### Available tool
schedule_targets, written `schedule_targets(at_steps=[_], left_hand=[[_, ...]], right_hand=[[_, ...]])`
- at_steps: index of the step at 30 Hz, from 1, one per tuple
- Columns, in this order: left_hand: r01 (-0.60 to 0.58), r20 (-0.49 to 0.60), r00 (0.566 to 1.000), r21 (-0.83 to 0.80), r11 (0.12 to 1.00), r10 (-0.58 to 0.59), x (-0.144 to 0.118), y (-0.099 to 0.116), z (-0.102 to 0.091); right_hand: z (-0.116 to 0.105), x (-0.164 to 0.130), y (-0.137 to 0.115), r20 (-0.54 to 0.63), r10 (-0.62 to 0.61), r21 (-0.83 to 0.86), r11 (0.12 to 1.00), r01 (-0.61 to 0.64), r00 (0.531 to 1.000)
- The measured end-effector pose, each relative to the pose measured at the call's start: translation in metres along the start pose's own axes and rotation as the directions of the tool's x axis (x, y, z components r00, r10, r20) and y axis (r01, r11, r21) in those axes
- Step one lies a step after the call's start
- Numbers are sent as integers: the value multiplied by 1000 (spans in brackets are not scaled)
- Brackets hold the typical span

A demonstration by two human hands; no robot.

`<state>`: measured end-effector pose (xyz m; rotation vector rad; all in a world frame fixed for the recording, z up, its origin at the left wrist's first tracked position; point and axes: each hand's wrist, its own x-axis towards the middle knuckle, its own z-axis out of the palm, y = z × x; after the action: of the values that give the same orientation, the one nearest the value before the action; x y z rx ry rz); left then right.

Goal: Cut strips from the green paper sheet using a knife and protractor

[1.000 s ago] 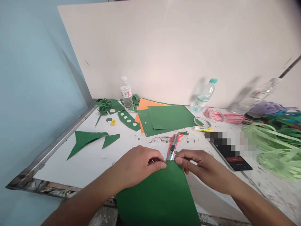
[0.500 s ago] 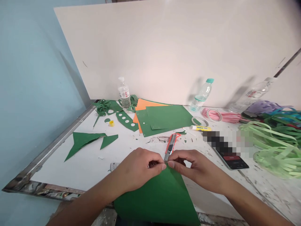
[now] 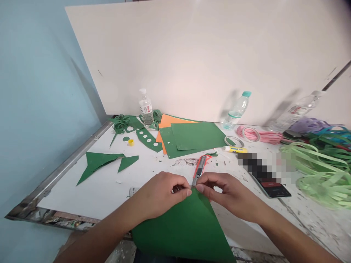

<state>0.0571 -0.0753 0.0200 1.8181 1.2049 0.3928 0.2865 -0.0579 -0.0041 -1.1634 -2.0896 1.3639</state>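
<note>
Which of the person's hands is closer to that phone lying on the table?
Right. The right hand pinches the green sheet just left of the phone; the left hand is farther left, beyond the right.

Craft workshop, paper sheets (image 3: 196,136), utility knife (image 3: 200,168), glue stick (image 3: 235,149)

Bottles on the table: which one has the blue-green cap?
The middle bottle, leaning by the white board. The upright left bottle has a white cap; the right one looks clear-topped.

White table (image 3: 104,190), scuffed. Centre: green and orange sheets (image 3: 192,137), utility knife (image 3: 199,170). Left: green offcuts (image 3: 101,162). Right: phone (image 3: 271,186), light green strips (image 3: 320,171), possibly paper.
</note>
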Motion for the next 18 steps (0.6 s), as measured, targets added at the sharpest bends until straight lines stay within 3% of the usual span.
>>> schedule_targets(at_steps=[9, 18], left_hand=[[-61, -111, 991, 90, 994, 71, -1, -4, 5], [154, -185, 971, -12, 988, -154, -38, -38, -13]], right_hand=[[0, -2, 5, -91, 18, 38, 999, -15, 996], [-22, -13, 21, -211, 63, 56, 997, -53, 975]])
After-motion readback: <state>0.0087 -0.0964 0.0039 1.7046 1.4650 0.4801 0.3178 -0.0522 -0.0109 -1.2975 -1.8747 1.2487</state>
